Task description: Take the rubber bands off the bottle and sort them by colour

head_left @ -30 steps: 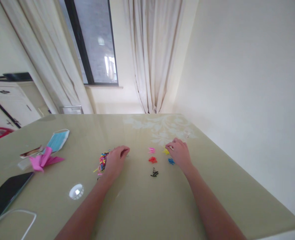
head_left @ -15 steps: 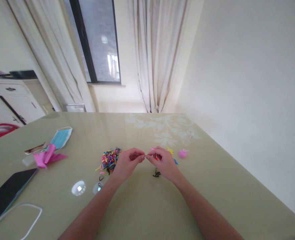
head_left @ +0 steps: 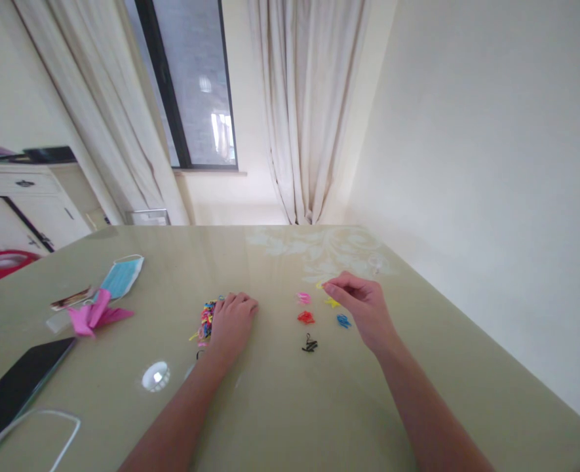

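A heap of mixed coloured small bands (head_left: 206, 319) lies on the olive table (head_left: 290, 406). My left hand (head_left: 231, 322) rests on the right side of that heap, fingers curled down over it. To the right lie small sorted piles: pink (head_left: 303, 298), red (head_left: 306, 317), black (head_left: 310, 344), yellow (head_left: 331, 302) and blue (head_left: 343, 320). My right hand (head_left: 361, 305) hovers just above the yellow pile, thumb and forefinger pinched on a small yellow band.
At the left lie a blue face mask (head_left: 121, 276), a pink folded paper (head_left: 92, 314), a dark tablet (head_left: 17, 387) and a white cord loop (head_left: 48, 432). A wall runs along the table's right side. Curtains and a window stand behind.
Half a second ago both hands met in the middle, pinching a band between them. Now the left hand is back on the heap and the right hand has moved out to the yellow pile.
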Demonstrator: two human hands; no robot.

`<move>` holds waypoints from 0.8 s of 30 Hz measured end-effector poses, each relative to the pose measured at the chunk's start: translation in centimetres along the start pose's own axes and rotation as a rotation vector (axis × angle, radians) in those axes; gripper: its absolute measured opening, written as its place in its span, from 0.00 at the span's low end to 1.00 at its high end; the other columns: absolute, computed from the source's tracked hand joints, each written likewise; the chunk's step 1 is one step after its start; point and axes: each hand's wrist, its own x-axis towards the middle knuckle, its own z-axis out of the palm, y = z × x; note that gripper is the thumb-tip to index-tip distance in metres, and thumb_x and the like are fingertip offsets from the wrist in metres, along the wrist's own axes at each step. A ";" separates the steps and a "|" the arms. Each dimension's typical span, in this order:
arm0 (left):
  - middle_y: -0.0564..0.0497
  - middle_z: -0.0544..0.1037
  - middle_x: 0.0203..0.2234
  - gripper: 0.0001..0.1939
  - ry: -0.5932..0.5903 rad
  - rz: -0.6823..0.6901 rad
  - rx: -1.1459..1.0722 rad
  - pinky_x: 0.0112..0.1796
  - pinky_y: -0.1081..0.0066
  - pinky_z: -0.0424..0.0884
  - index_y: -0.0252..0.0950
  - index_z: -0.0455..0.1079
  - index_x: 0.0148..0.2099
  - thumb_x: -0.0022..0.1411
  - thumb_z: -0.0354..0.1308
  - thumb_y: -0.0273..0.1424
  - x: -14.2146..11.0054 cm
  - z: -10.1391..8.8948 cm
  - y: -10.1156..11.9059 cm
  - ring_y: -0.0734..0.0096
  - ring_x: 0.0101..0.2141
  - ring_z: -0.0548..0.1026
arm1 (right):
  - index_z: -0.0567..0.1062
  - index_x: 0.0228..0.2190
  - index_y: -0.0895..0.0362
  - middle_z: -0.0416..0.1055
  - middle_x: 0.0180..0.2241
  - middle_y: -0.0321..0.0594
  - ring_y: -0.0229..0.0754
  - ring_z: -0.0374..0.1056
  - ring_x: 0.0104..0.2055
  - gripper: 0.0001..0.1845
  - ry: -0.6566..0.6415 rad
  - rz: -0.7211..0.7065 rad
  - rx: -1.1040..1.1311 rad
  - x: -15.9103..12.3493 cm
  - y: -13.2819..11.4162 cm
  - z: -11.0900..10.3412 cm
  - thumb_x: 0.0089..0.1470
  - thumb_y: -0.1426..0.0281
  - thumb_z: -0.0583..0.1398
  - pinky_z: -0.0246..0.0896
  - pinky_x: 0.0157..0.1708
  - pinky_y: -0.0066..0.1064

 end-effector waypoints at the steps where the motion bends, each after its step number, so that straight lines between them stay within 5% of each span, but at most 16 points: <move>1: 0.45 0.81 0.47 0.12 -0.005 -0.002 0.002 0.49 0.57 0.66 0.42 0.80 0.46 0.72 0.54 0.33 0.1 0.0 0.0 0.52 0.51 0.74 | 0.84 0.29 0.53 0.70 0.25 0.35 0.37 0.61 0.28 0.10 -0.002 0.000 0.001 0.0 0.1 0.0 0.54 0.59 0.70 0.54 0.29 0.31; 6: 0.44 0.81 0.45 0.11 0.010 0.006 0.012 0.48 0.56 0.66 0.40 0.79 0.44 0.71 0.54 0.32 0.1 -0.3 0.2 0.51 0.49 0.75 | 0.83 0.30 0.54 0.71 0.26 0.36 0.39 0.62 0.28 0.13 0.008 -0.033 -0.160 0.7 0.9 -0.9 0.56 0.58 0.68 0.55 0.29 0.32; 12: 0.43 0.82 0.44 0.14 0.120 0.017 -0.106 0.49 0.56 0.68 0.37 0.78 0.46 0.72 0.50 0.30 0.2 -0.1 0.1 0.51 0.47 0.76 | 0.82 0.28 0.56 0.73 0.28 0.40 0.43 0.69 0.34 0.09 0.003 -0.031 -1.020 2.1 4.4 -3.0 0.58 0.71 0.62 0.56 0.38 0.36; 17: 0.44 0.85 0.39 0.14 0.170 -0.012 -0.468 0.48 0.59 0.72 0.37 0.79 0.43 0.70 0.51 0.33 0.7 0.0 0.1 0.56 0.42 0.80 | 0.83 0.31 0.56 0.77 0.36 0.45 0.47 0.72 0.41 0.11 -0.117 0.007 -1.381 1.8 6.4 -2.6 0.60 0.73 0.60 0.53 0.42 0.38; 24: 0.46 0.86 0.37 0.15 0.062 -0.084 -1.117 0.43 0.63 0.77 0.36 0.81 0.44 0.61 0.59 0.38 1.1 -0.1 1.0 0.61 0.37 0.82 | 0.83 0.28 0.57 0.78 0.34 0.46 0.49 0.73 0.41 0.12 -0.050 0.012 -1.444 1.6 5.9 -2.5 0.61 0.72 0.61 0.53 0.41 0.40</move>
